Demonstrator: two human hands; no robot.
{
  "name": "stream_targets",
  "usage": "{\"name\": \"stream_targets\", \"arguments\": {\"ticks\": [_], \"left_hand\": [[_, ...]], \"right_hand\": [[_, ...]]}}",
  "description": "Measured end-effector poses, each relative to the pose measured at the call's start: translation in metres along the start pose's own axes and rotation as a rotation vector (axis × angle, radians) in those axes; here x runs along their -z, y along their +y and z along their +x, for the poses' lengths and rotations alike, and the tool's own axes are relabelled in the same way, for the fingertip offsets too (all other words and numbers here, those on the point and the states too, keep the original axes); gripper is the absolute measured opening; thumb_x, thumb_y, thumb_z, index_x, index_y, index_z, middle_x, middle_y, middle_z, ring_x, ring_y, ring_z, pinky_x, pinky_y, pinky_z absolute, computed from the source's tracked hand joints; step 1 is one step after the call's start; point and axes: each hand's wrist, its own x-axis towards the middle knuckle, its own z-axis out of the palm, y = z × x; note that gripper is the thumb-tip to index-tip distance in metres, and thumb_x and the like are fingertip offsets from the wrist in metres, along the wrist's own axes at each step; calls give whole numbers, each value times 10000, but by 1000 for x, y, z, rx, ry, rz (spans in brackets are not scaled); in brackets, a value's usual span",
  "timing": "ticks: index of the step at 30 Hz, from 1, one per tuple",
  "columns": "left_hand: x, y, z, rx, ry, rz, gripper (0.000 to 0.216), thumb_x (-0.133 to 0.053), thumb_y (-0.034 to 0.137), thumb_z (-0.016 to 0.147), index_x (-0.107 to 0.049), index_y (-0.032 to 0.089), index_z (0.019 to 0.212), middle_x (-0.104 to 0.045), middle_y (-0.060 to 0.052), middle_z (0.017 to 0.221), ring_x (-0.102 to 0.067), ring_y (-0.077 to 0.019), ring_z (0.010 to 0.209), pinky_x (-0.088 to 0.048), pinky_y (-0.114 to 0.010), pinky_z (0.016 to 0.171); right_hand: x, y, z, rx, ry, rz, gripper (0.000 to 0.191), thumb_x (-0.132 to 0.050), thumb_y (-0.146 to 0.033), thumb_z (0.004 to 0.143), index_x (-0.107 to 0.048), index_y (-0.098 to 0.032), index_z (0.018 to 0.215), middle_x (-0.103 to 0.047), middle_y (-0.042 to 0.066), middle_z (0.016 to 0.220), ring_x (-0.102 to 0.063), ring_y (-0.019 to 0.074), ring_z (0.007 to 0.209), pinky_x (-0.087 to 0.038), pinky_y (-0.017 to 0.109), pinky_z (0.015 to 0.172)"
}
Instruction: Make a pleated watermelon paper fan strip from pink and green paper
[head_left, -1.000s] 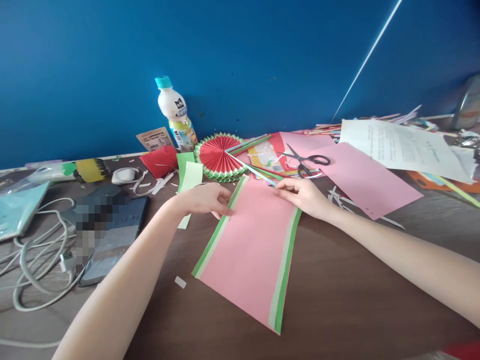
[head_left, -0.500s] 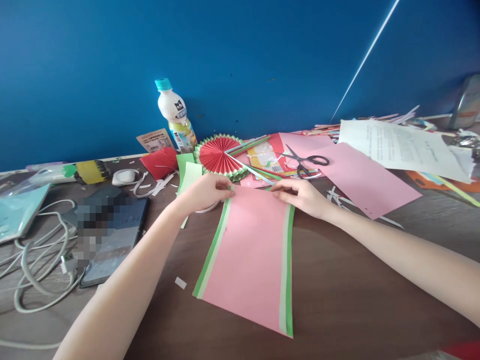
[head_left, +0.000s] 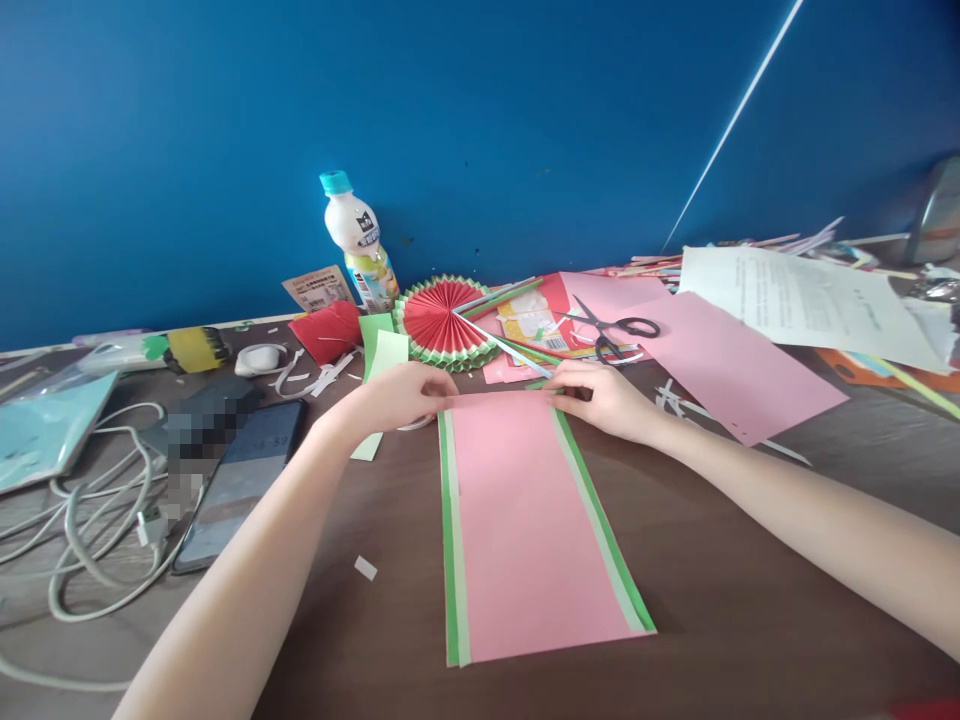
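A pink paper sheet (head_left: 525, 520) with pale and dark green strips along both long sides lies flat on the brown table (head_left: 750, 590), running straight away from me. My left hand (head_left: 401, 395) pinches its far left corner. My right hand (head_left: 600, 395) pinches its far right corner. Both hands have the fingers pressed together on the sheet's far edge. Just beyond my hands sit a folded red and green paper fan (head_left: 436, 320) and black scissors (head_left: 619, 330).
A white bottle with a teal cap (head_left: 358, 245) stands by the blue wall. A phone (head_left: 240, 480) and white cables (head_left: 82, 540) lie at left. Pink sheets (head_left: 720, 365), a printed white page (head_left: 810, 300), green paper pieces (head_left: 382, 355) and paper scraps cover the back and right.
The striped pink sheet has been turned from slanted to straight in front of me. Both hands shifted with its far edge and now hold its two far corners.
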Motion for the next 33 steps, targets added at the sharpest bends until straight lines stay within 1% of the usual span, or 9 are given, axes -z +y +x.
{"name": "stream_targets", "arguments": {"ticks": [2,4,6,9,12,16,22,25,33], "left_hand": [[-6,1,-1,-20,64,111,199,-489,313,750,-650,199,773,-634,1,691,-537,-137,603,-379,-231,564],[-13,1,-3,-46,132,171,202,-474,300,767,-652,204,779,-656,-14,785,-568,-168,720,-393,-244,632],[-21,-2,-7,-76,195,194,214,-458,299,795,-649,206,814,-657,-24,838,-570,-183,773,-400,-261,673],[-33,-6,-12,-119,291,214,210,-450,252,817,-635,190,897,-649,-42,915,-564,-195,831,-412,-289,734],[-43,-9,-15,-157,371,234,209,-448,214,833,-631,168,923,-638,-62,955,-545,-212,915,-416,-321,809],[-52,-15,-15,-202,451,242,219,-433,194,855,-647,163,889,-640,-64,918,-537,-209,903,-431,-334,815],[-56,-23,-12,-268,537,255,204,-453,176,853,-656,161,875,-651,-54,863,-549,-198,838,-459,-337,763],[-57,-26,-11,-307,547,250,200,-462,164,850,-660,156,881,-654,-55,860,-553,-194,833,-465,-333,759],[-57,-26,-12,-339,565,244,179,-486,137,821,-661,159,849,-654,-40,830,-556,-183,819,-468,-320,744]], "right_hand": [[-2,2,0,28,-4,-10,157,-538,-272,832,-663,-179,821,-614,55,820,-557,163,723,-449,307,682],[-3,4,-1,52,-4,-11,166,-528,-265,844,-668,-177,857,-611,57,823,-562,166,745,-449,310,696],[-4,3,-1,61,-4,-15,166,-531,-263,846,-669,-178,885,-602,54,814,-554,160,727,-446,302,673],[-4,1,0,44,-6,-20,154,-549,-263,838,-666,-179,892,-596,48,810,-533,144,677,-436,288,626],[-4,0,0,32,-6,-2,141,-559,-254,833,-670,-180,877,-609,48,823,-549,146,701,-443,292,650],[-5,0,0,35,8,-3,143,-550,-227,839,-687,-188,847,-618,47,823,-577,157,750,-454,313,712],[-5,2,0,72,31,-36,151,-558,-181,830,-707,-178,854,-604,43,792,-575,140,706,-464,291,672],[-4,3,-1,86,10,-56,166,-556,-161,829,-712,-182,882,-608,42,806,-570,131,697,-466,278,662],[-2,7,-1,124,-3,-105,186,-543,-153,835,-713,-203,895,-606,31,795,-556,120,669,-464,266,630]]}}
